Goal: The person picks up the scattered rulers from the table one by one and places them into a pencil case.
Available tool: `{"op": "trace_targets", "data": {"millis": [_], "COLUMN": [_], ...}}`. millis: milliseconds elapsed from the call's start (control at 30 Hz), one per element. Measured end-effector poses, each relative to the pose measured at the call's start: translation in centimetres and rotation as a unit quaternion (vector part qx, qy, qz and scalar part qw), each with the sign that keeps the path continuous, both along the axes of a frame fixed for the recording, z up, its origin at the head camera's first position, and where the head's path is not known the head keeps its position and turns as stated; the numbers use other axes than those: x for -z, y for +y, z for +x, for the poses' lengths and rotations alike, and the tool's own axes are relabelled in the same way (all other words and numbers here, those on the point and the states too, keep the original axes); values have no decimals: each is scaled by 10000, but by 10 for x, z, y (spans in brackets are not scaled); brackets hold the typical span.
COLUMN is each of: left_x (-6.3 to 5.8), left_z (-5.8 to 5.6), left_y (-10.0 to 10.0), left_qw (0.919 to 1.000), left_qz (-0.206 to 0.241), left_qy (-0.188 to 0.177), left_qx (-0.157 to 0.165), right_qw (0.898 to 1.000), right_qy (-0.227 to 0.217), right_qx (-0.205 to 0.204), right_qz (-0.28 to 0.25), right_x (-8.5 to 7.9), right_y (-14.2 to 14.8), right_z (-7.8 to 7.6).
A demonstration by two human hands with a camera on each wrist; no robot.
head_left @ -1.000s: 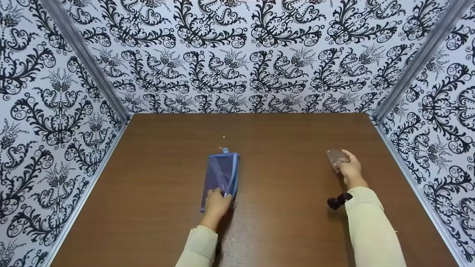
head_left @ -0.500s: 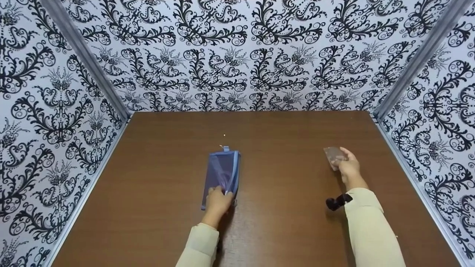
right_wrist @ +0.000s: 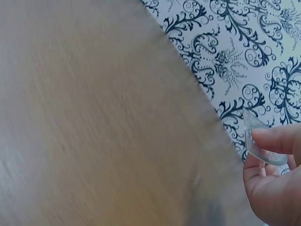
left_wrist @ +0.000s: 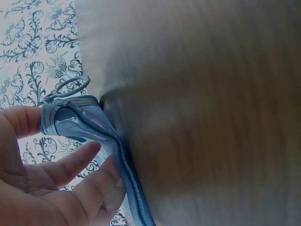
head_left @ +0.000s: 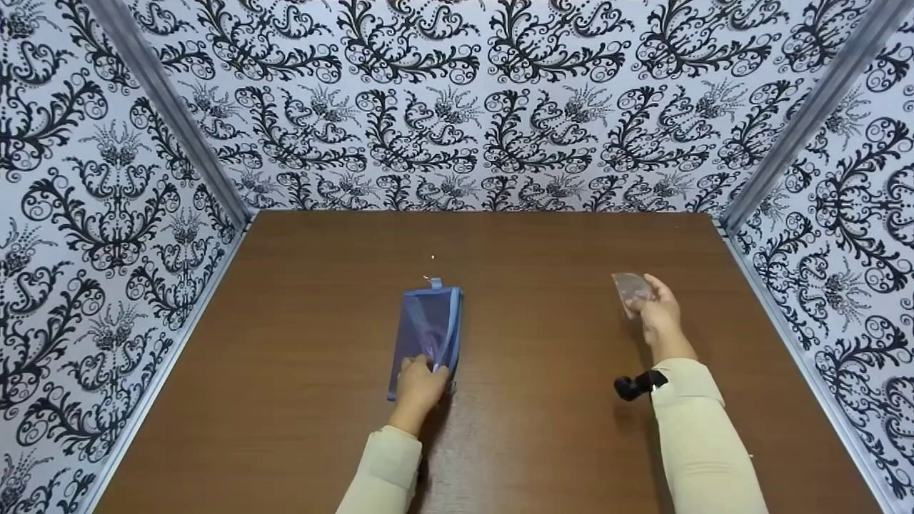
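Note:
In the head view, a blue see-through zip pouch (head_left: 418, 321) lies left of the middle of the table. My left hand (head_left: 420, 385) holds its near end. The left wrist view shows that end of the pouch (left_wrist: 77, 122) raised and bulging apart along the zip, thumb and fingers on either side, with a ring pull (left_wrist: 74, 86) on top. Over to the right, my right hand (head_left: 660, 314) pinches a clear plastic protractor (head_left: 628, 288) between thumb and fingers. Printed marks show faintly on the protractor (right_wrist: 249, 139) in the right wrist view.
A brown wood-grain table (head_left: 307, 428) spreads under both hands. Walls with black scroll patterns (head_left: 428, 107) enclose its back and sides. A black wrist camera (head_left: 635, 385) sticks out from the right sleeve (head_left: 700, 428). A tiny pale speck (head_left: 433, 257) lies beyond the pouch.
My right hand has moved a little to the left with the protractor, which now shows more of its curved outline. My left hand keeps its hold on the pouch. The head view has tilted slightly.

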State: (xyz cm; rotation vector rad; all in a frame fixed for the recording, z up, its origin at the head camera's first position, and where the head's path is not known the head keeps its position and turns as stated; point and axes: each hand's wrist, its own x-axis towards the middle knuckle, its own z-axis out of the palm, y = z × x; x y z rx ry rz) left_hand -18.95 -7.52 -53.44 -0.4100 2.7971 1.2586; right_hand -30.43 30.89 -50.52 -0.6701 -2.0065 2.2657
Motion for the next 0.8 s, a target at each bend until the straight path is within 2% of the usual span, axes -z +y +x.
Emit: {"op": "trace_targets", "data": {"millis": [333,800], "left_x": [-3,1], "left_z": [1,0], "left_y": [-1,-1], "left_qw": [9998,9999], "left_qz": [-5,44], "left_qy": [-209,-110], "left_qx": [42,27], "right_qw": [9995,9992], "right_qy": [63,140], "right_qx": [43,-164], "right_qz": [-304,-340], "right_x": [4,16], "right_y": [-24,-59], "right_z": [3,10]}}
